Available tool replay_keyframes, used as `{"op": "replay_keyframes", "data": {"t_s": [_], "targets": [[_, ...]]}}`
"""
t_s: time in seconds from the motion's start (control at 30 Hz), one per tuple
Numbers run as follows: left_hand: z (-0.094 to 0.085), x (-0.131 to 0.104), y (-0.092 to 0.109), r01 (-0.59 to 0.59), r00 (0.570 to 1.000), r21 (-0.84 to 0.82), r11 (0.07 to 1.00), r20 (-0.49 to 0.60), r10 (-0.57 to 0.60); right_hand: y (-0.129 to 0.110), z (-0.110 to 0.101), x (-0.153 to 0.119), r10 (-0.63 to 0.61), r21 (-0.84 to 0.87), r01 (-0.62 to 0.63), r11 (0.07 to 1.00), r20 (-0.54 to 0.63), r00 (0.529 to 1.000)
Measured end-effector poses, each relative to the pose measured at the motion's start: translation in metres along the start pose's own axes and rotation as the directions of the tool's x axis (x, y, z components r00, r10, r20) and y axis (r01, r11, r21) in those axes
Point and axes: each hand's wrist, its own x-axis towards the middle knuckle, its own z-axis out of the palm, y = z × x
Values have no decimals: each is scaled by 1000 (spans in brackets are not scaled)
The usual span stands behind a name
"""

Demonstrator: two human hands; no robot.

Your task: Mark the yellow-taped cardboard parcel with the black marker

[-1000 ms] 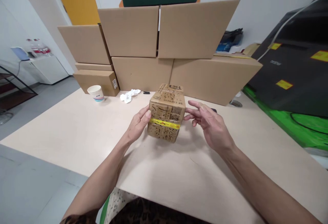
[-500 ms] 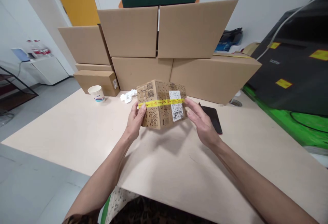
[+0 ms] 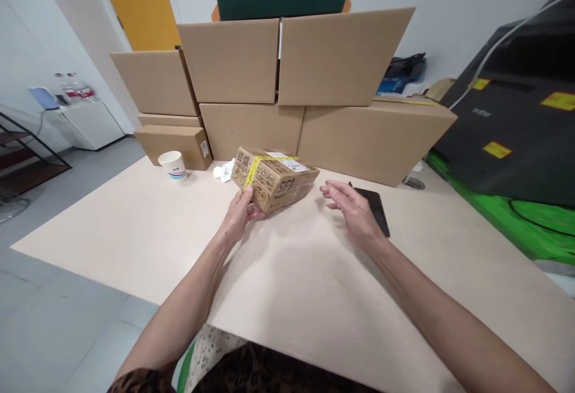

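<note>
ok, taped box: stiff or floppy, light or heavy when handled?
The box is probably stiff: its faces look flat, edges straight. Likely fairly light, since the left hand alone seems to hold it tilted. Unlikely to roll, given its square corners.

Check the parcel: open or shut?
Shut: the parcel shows yellow tape across its top and down the end that the left hand holds, with no flap raised. Its underside is hidden.

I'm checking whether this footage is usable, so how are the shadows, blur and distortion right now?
Head view: a broad, soft-edged shadow spreads over the near part of the table; head view: fine print on the small box's white label is too small or soft to read; head view: the upper right carton flares outward, likely wide-lens stretch.
</note>
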Motion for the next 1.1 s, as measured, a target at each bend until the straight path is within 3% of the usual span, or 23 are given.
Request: {"op": "replay_keyframes", "data": {"t_s": [0.13,0.23,0.33,0.43,0.57,0.67,0.77,0.93,1.03,1.1], "targets": [[-2,6,-3,79,994,-77,994,-75,-85,18,1,29,103,23,-101,995,-103,989],[-3,8,-2,71,989,-79,994,-126,-81,22,14,49,215,55,-212,976,-62,975],[-3,7,0,22,991,-34,999,-130,-26,19,31,60,239,51,-240,969,14,971],[-4,5,3,-46,992,32,998,-112,50,14,38,59,207,56,-212,976,72,976],[-7,4,7,-123,985,108,987,-108,134,3,27,42,61,12,-60,998,-9,998],[-9,4,11,-115,986,118,986,-106,127,-12,14,28,-72,-17,72,997,-30,997],[-10,4,13,-94,988,132,987,-107,109,-23,6,21,-128,4,128,992,-42,991],[-18,9,12,-132,966,286,949,-176,187,-15,3,28,-50,135,63,989,-99,994],[-28,16,7,-167,926,466,869,-229,301,1,5,34,5,100,5,995,-98,995],[-34,21,2,-133,931,542,830,-219,293,11,8,36,73,80,-67,995,-71,995]]}}
